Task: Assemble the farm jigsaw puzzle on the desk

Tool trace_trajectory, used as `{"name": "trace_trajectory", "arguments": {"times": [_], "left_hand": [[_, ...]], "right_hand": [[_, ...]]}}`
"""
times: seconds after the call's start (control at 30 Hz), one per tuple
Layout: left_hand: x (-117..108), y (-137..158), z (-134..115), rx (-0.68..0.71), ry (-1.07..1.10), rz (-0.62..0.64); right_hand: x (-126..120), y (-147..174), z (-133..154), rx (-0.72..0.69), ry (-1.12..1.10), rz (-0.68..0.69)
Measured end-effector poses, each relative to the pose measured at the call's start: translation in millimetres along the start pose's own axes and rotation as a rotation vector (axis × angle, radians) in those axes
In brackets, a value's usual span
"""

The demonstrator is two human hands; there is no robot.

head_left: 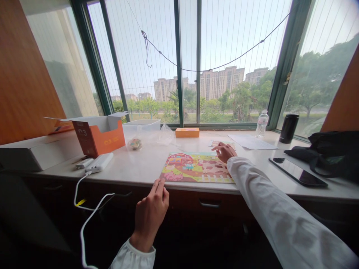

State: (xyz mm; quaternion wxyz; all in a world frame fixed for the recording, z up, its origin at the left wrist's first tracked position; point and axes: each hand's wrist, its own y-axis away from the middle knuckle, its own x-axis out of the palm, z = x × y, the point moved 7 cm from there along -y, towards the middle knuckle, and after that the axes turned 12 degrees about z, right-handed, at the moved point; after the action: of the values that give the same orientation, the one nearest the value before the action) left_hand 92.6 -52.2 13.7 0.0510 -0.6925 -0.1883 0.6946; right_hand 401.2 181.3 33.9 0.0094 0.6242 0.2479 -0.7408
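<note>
A colourful farm picture board lies flat near the front edge of the white table, showing a red barn, pink pigs, a white fence and a brown-spotted cow. At its near left corner is my left hand, fingers bent and pressed together on the corner, the thumb hidden. My right hand hovers at the board's upper right part, palm down, with the index finger stretched to the left and the fingers apart. Nothing shows in it. Just beyond lies a small printed card, partly behind this hand.
To the left stand an orange-and-dark box, a white power adapter with a cable, a clear plastic bin and a small bag of pieces. An orange carton, white paper, bottle, black tumbler and tablet surround the board.
</note>
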Motion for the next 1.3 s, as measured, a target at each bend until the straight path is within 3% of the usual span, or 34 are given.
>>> {"name": "trace_trajectory", "arguments": {"times": [0.4, 0.6, 0.77, 1.0, 1.3], "left_hand": [[-3.0, 0.6, -0.2, 0.023, 0.002, -0.022], [-2.5, 0.6, -1.2, 0.009, -0.003, -0.024], [-3.9, 0.2, -1.5, 0.011, -0.002, -0.023], [-4.1, -0.5, -1.7, -0.013, 0.026, 0.011], [-5.0, -1.2, -1.6, 0.000, 0.015, 0.016]], "right_hand": [[3.2, 3.9, 16.9, -0.195, 0.128, 0.095], [4.9, 4.5, 8.7, -0.122, 0.071, 0.095], [-6.3, 7.4, -0.9, -0.022, 0.067, -0.022], [7.3, 2.0, 12.5, -0.125, 0.077, 0.166], [-3.9, 6.6, 8.0, -0.078, 0.070, 0.043]]}}
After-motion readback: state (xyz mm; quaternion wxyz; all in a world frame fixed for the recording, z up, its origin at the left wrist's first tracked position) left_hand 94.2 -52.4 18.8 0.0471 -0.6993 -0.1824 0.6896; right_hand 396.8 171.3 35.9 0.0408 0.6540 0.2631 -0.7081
